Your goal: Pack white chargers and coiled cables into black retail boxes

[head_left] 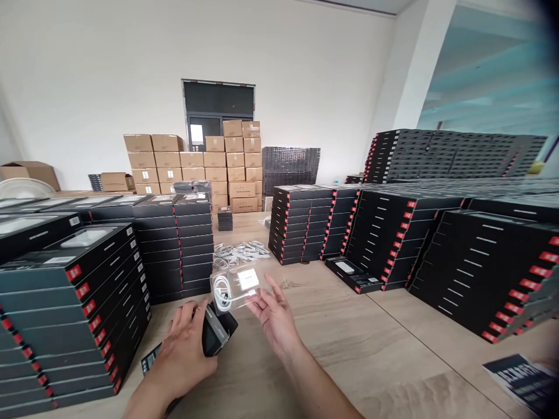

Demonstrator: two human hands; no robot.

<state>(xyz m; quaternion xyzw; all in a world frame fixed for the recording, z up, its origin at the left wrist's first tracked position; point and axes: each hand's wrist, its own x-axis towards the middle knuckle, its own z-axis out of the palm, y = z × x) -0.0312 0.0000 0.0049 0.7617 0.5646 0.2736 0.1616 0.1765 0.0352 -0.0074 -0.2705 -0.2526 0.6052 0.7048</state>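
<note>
My left hand (177,349) is wrapped round a small black box (213,334), which tilts just over the table. In front of my palm, my right hand (277,320) pinches the near edge of a clear plastic package (238,298) between thumb and fingers. A coiled white cable (222,293) and a white rectangular piece (248,279) show through the plastic. The package hangs above the upper end of the black box; whether they touch, I cannot tell. Beyond it lies a heap of bundled white cables (242,251) on the table. My left palm hides part of the box.
Tall stacks of black boxes with red tabs stand at left (105,302) and right (471,273). A single open-looking black box (353,274) lies by the right stacks. Brown cartons (194,169) rise at the back. A printed sheet (522,381) lies near right.
</note>
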